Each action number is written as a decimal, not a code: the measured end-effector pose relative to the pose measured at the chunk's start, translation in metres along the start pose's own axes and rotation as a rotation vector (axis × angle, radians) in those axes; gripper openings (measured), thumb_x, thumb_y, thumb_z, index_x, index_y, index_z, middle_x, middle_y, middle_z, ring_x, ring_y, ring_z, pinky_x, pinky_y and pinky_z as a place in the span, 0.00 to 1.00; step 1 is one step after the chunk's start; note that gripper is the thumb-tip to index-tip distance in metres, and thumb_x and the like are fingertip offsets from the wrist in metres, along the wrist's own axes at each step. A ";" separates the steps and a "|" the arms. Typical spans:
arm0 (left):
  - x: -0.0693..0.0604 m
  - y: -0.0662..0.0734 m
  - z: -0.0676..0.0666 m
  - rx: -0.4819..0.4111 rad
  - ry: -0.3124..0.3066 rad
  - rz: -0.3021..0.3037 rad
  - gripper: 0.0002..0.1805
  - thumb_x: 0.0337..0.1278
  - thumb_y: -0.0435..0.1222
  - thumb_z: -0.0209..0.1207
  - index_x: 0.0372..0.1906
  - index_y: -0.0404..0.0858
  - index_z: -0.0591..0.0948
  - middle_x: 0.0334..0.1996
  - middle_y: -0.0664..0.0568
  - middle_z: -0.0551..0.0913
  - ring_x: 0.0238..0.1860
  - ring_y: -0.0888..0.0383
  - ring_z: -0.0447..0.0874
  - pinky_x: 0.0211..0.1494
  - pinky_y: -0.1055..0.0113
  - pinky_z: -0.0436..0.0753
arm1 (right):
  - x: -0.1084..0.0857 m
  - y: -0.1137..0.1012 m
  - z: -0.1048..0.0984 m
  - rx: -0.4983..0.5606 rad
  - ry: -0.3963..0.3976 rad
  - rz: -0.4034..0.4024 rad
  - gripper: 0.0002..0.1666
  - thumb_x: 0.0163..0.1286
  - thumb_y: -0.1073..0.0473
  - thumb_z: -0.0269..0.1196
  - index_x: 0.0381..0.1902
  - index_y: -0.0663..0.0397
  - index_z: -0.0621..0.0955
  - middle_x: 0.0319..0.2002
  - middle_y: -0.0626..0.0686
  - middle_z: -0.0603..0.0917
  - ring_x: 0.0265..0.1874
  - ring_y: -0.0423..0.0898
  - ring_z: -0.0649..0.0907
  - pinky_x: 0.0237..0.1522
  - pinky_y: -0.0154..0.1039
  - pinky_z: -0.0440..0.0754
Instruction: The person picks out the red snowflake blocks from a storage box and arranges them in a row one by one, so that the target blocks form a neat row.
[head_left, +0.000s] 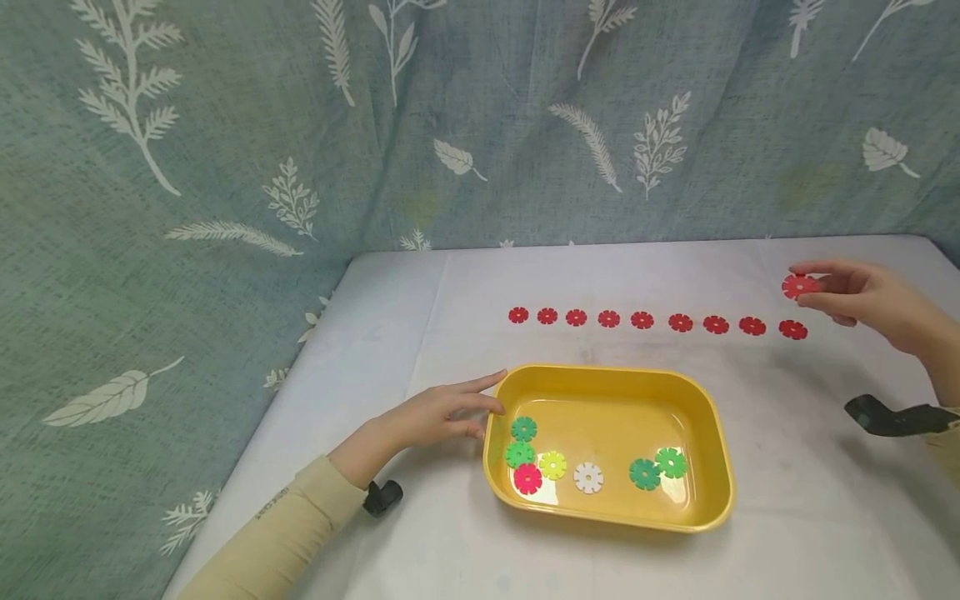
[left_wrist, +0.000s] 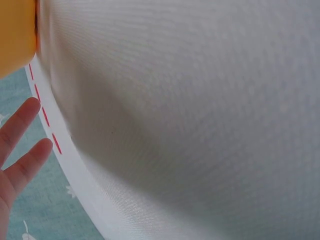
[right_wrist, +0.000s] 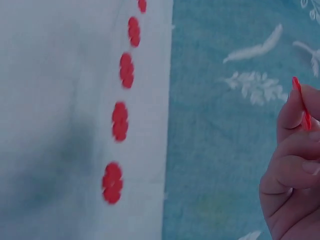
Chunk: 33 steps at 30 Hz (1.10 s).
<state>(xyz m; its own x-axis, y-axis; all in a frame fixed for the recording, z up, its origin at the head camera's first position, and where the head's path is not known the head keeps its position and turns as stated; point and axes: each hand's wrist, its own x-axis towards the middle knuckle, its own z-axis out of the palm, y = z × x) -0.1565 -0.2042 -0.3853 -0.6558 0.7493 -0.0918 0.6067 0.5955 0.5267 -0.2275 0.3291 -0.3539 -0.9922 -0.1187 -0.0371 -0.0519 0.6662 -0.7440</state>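
Note:
My right hand [head_left: 870, 298] pinches a red notched plastic disc [head_left: 799, 287] between thumb and fingers, raised just beyond the right end of a row of red discs. In the right wrist view the held disc [right_wrist: 299, 102] appears edge-on. The row's rightmost disc [head_left: 792, 330] lies flat below and left of that hand. With fingers spread, my left hand [head_left: 435, 414] touches the left rim of a yellow tray [head_left: 600, 521]. Inside the tray lie several discs: green, yellow [head_left: 552, 465], white [head_left: 588, 478] and one pinkish red [head_left: 527, 479].
A white cloth [head_left: 420, 533] covers the table. Leaf-patterned green-blue fabric [head_left: 480, 125] hangs behind it and along the left side. The row of discs runs between the tray and the back edge. Black wrist devices [head_left: 383, 497] sit under both wrists.

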 end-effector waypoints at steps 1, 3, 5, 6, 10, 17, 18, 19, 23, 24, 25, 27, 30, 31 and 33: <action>0.000 0.000 0.000 -0.001 -0.001 -0.001 0.24 0.50 0.51 0.59 0.54 0.51 0.77 0.70 0.58 0.55 0.68 0.60 0.58 0.63 0.66 0.69 | 0.002 0.008 -0.002 -0.001 -0.002 0.007 0.20 0.64 0.46 0.59 0.53 0.31 0.69 0.27 0.30 0.74 0.21 0.45 0.71 0.25 0.30 0.73; 0.000 0.000 0.000 0.000 -0.001 0.002 0.24 0.50 0.51 0.59 0.54 0.51 0.77 0.70 0.58 0.55 0.68 0.60 0.58 0.63 0.66 0.69 | 0.006 0.026 -0.005 0.005 -0.018 0.010 0.27 0.65 0.46 0.58 0.60 0.42 0.67 0.27 0.33 0.74 0.19 0.47 0.69 0.24 0.33 0.71; 0.000 0.000 0.000 0.000 -0.001 0.003 0.24 0.50 0.51 0.58 0.54 0.50 0.77 0.70 0.58 0.55 0.68 0.59 0.58 0.63 0.66 0.69 | 0.011 0.043 -0.008 0.017 -0.027 0.027 0.30 0.65 0.46 0.57 0.63 0.43 0.65 0.27 0.35 0.74 0.18 0.48 0.69 0.22 0.38 0.70; -0.001 0.000 0.000 0.000 -0.001 0.004 0.25 0.50 0.52 0.58 0.54 0.50 0.77 0.70 0.58 0.55 0.68 0.59 0.58 0.63 0.66 0.69 | 0.013 0.051 -0.010 0.024 -0.033 0.040 0.30 0.65 0.45 0.57 0.63 0.40 0.65 0.27 0.35 0.75 0.19 0.48 0.70 0.22 0.40 0.70; -0.001 0.001 0.000 -0.005 0.002 0.010 0.25 0.49 0.52 0.58 0.54 0.49 0.77 0.70 0.57 0.55 0.68 0.59 0.58 0.63 0.65 0.69 | 0.018 0.070 -0.015 0.025 -0.058 0.095 0.38 0.64 0.41 0.57 0.69 0.41 0.59 0.28 0.34 0.74 0.22 0.48 0.70 0.23 0.40 0.71; -0.002 0.000 -0.001 0.016 0.005 0.017 0.25 0.50 0.55 0.55 0.54 0.52 0.76 0.70 0.58 0.55 0.67 0.59 0.60 0.63 0.64 0.70 | 0.011 0.072 -0.017 -0.006 -0.066 0.194 0.48 0.57 0.31 0.57 0.70 0.39 0.55 0.28 0.24 0.70 0.29 0.46 0.72 0.29 0.33 0.75; -0.002 -0.001 -0.001 0.017 0.004 0.016 0.25 0.50 0.55 0.55 0.54 0.52 0.76 0.70 0.58 0.55 0.67 0.59 0.60 0.63 0.64 0.70 | 0.010 0.072 -0.017 -0.005 -0.074 0.201 0.53 0.55 0.30 0.57 0.71 0.47 0.54 0.28 0.23 0.69 0.30 0.45 0.71 0.31 0.33 0.75; -0.002 -0.001 -0.001 0.019 0.003 0.016 0.25 0.50 0.56 0.55 0.54 0.52 0.76 0.70 0.59 0.55 0.67 0.60 0.60 0.63 0.64 0.70 | 0.010 0.072 -0.017 0.001 -0.082 0.206 0.55 0.55 0.30 0.58 0.70 0.55 0.54 0.28 0.24 0.69 0.31 0.45 0.71 0.31 0.32 0.74; -0.002 -0.001 -0.001 0.011 0.000 0.008 0.24 0.51 0.55 0.56 0.54 0.52 0.76 0.70 0.59 0.54 0.67 0.60 0.59 0.63 0.64 0.69 | 0.012 0.079 -0.018 0.019 -0.095 0.223 0.54 0.55 0.31 0.58 0.69 0.55 0.55 0.26 0.25 0.69 0.29 0.43 0.70 0.29 0.33 0.73; -0.002 -0.001 -0.001 0.010 0.001 0.008 0.25 0.51 0.55 0.56 0.54 0.52 0.76 0.70 0.59 0.54 0.68 0.59 0.59 0.63 0.64 0.69 | 0.013 0.080 -0.018 0.016 -0.100 0.231 0.53 0.56 0.32 0.58 0.69 0.57 0.55 0.27 0.28 0.70 0.29 0.43 0.70 0.28 0.34 0.72; -0.002 -0.001 0.000 0.010 0.001 0.008 0.25 0.51 0.55 0.56 0.54 0.52 0.76 0.70 0.58 0.54 0.68 0.59 0.59 0.63 0.63 0.69 | 0.014 0.081 -0.018 0.008 -0.107 0.237 0.52 0.58 0.34 0.58 0.68 0.60 0.55 0.27 0.31 0.71 0.28 0.44 0.70 0.27 0.35 0.72; -0.001 -0.002 0.000 0.010 0.002 0.009 0.25 0.50 0.55 0.56 0.54 0.52 0.76 0.70 0.58 0.54 0.68 0.59 0.59 0.63 0.63 0.69 | 0.016 0.084 -0.018 -0.013 -0.124 0.247 0.53 0.59 0.35 0.59 0.67 0.67 0.54 0.29 0.38 0.74 0.28 0.46 0.70 0.27 0.35 0.71; -0.001 -0.002 0.000 0.013 0.005 0.015 0.26 0.50 0.55 0.55 0.55 0.52 0.76 0.70 0.58 0.55 0.68 0.59 0.58 0.63 0.64 0.69 | 0.017 0.087 -0.018 -0.044 -0.136 0.264 0.53 0.58 0.35 0.60 0.65 0.68 0.56 0.34 0.55 0.77 0.31 0.51 0.70 0.26 0.35 0.71; -0.001 -0.003 0.000 0.014 0.006 0.016 0.26 0.50 0.55 0.55 0.55 0.52 0.76 0.70 0.58 0.55 0.68 0.59 0.58 0.63 0.64 0.69 | 0.018 0.089 -0.018 -0.051 -0.144 0.265 0.54 0.57 0.34 0.60 0.65 0.69 0.56 0.37 0.61 0.76 0.34 0.52 0.70 0.26 0.34 0.71; -0.001 -0.003 0.000 0.012 0.007 0.020 0.26 0.50 0.55 0.55 0.55 0.52 0.76 0.70 0.58 0.55 0.68 0.59 0.59 0.63 0.64 0.69 | 0.018 0.091 -0.017 -0.067 -0.158 0.264 0.56 0.55 0.32 0.60 0.64 0.69 0.56 0.44 0.70 0.72 0.38 0.56 0.69 0.27 0.33 0.72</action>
<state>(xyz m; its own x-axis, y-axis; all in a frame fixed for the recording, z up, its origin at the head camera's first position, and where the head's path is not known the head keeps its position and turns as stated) -0.1575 -0.2070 -0.3871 -0.6471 0.7587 -0.0752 0.6246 0.5841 0.5183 -0.2521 0.4002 -0.4106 -0.9429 -0.0447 -0.3300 0.1925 0.7354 -0.6497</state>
